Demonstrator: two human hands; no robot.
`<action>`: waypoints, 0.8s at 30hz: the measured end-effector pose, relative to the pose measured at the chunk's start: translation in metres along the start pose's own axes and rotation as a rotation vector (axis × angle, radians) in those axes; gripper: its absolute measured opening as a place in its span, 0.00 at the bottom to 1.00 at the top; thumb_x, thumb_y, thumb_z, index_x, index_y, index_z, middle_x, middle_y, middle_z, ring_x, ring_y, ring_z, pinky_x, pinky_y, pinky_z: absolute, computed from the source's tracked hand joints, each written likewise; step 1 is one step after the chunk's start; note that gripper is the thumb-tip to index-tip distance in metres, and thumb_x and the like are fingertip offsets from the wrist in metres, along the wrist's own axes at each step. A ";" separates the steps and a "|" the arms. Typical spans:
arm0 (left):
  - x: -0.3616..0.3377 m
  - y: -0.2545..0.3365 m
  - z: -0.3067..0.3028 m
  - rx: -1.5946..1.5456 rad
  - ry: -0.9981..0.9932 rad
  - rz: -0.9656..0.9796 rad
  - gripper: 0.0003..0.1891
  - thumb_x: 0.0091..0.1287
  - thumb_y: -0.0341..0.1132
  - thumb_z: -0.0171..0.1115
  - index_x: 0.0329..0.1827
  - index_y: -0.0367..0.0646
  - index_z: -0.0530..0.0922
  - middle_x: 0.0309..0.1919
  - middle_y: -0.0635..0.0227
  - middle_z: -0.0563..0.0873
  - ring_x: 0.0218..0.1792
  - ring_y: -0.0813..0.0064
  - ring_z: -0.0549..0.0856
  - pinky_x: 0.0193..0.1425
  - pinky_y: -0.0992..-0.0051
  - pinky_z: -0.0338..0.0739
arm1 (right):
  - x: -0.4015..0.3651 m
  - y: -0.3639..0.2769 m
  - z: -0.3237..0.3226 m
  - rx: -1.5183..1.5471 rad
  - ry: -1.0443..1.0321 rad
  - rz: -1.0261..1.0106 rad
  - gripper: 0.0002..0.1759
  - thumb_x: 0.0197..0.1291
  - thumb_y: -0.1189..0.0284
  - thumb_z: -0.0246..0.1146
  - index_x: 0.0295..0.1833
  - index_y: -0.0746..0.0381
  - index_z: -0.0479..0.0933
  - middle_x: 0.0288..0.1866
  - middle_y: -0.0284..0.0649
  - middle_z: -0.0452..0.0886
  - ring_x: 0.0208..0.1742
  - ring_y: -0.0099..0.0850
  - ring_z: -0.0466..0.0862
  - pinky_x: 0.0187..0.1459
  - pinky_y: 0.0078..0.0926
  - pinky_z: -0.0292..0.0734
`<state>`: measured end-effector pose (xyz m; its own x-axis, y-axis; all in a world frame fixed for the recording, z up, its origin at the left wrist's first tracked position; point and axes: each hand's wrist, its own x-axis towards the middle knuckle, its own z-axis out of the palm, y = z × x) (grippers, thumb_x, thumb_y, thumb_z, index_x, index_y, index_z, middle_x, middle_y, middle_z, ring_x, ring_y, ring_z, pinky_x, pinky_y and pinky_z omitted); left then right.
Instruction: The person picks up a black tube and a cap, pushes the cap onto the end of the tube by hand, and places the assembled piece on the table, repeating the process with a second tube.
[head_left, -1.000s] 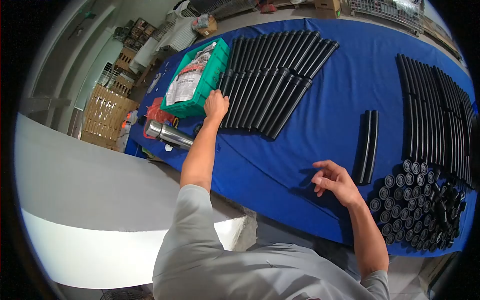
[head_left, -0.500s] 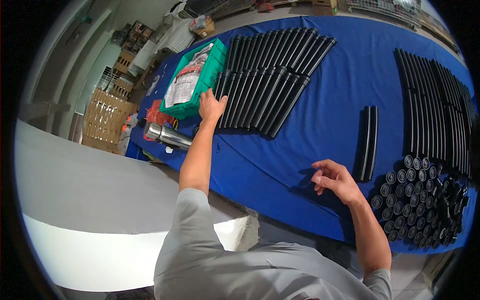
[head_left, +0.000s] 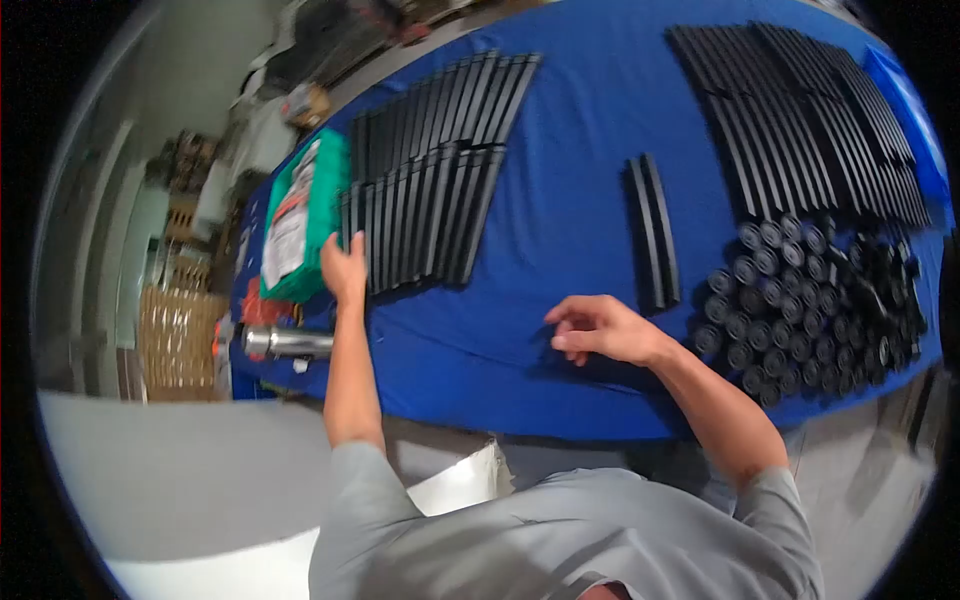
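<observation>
My left hand [head_left: 344, 268] is at the near left end of the fanned black tubes [head_left: 410, 220], beside the green crate [head_left: 334, 178]. Its thumb and fingers are apart; it looks to be touching or just beside the leftmost tube, and I see nothing held. Over the blue cloth, my right hand [head_left: 608, 331] hovers with loosely bent fingers, thumb and forefinger apart, and nothing in it. Just beyond it lie two separate black tubes [head_left: 652, 232], side by side. The tubes in the fan are in two overlapping rows, with wider collars on their far ends.
Newspaper [head_left: 291, 215] lines the crate. A steel flask [head_left: 290, 342] lies near a red plastic bag [head_left: 267, 303]. To the right are round black caps [head_left: 770, 310], small black parts [head_left: 880, 285] and rows of black tubes [head_left: 790, 120]. Blue cloth [head_left: 590, 120] covers the table.
The view has swung to the right, so the table's things appear further left and more of the right side shows. My left hand stays by the tubes' left end; my right hand stays empty.
</observation>
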<state>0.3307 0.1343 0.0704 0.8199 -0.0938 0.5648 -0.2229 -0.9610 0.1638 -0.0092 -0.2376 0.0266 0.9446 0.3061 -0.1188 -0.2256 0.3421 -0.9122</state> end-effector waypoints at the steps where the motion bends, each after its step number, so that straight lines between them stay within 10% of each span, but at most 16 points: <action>1: -0.010 0.025 -0.012 -0.041 0.010 0.044 0.30 0.70 0.49 0.70 0.65 0.32 0.80 0.61 0.42 0.85 0.63 0.44 0.82 0.69 0.54 0.75 | 0.001 0.001 0.000 -0.045 -0.013 -0.023 0.23 0.69 0.66 0.72 0.60 0.71 0.80 0.39 0.38 0.84 0.36 0.25 0.84 0.36 0.24 0.83; 7: -0.097 0.172 -0.026 -0.561 -0.284 0.299 0.17 0.70 0.34 0.70 0.60 0.41 0.86 0.53 0.56 0.90 0.50 0.59 0.89 0.56 0.66 0.82 | -0.008 -0.002 0.006 -0.140 -0.399 0.100 0.15 0.67 0.67 0.72 0.49 0.69 0.85 0.35 0.38 0.85 0.33 0.24 0.85 0.30 0.24 0.83; 13: -0.161 0.305 -0.021 -0.731 -0.468 0.898 0.31 0.67 0.18 0.56 0.77 0.42 0.74 0.75 0.54 0.78 0.79 0.51 0.71 0.83 0.58 0.66 | -0.011 0.007 0.008 -0.227 -0.626 0.149 0.14 0.65 0.63 0.73 0.42 0.65 0.86 0.31 0.33 0.84 0.30 0.23 0.83 0.28 0.24 0.80; 18: -0.168 0.342 -0.017 -0.632 -0.518 1.070 0.35 0.63 0.14 0.51 0.76 0.39 0.73 0.72 0.52 0.80 0.76 0.51 0.76 0.78 0.59 0.72 | -0.011 0.011 0.010 -0.246 -0.680 0.102 0.15 0.63 0.62 0.74 0.42 0.64 0.86 0.31 0.33 0.84 0.29 0.23 0.82 0.28 0.25 0.79; 24: -0.150 0.317 -0.011 -0.610 -0.466 0.500 0.29 0.70 0.41 0.70 0.71 0.37 0.77 0.27 0.63 0.89 0.30 0.65 0.90 0.40 0.65 0.84 | -0.010 0.010 0.010 -0.318 -0.709 0.102 0.15 0.65 0.62 0.73 0.44 0.65 0.86 0.32 0.34 0.84 0.30 0.23 0.82 0.29 0.25 0.80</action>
<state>0.1318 -0.1539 0.0464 0.6532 -0.6848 0.3231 -0.7404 -0.4883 0.4619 -0.0232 -0.2281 0.0229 0.5206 0.8534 -0.0266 -0.1222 0.0436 -0.9915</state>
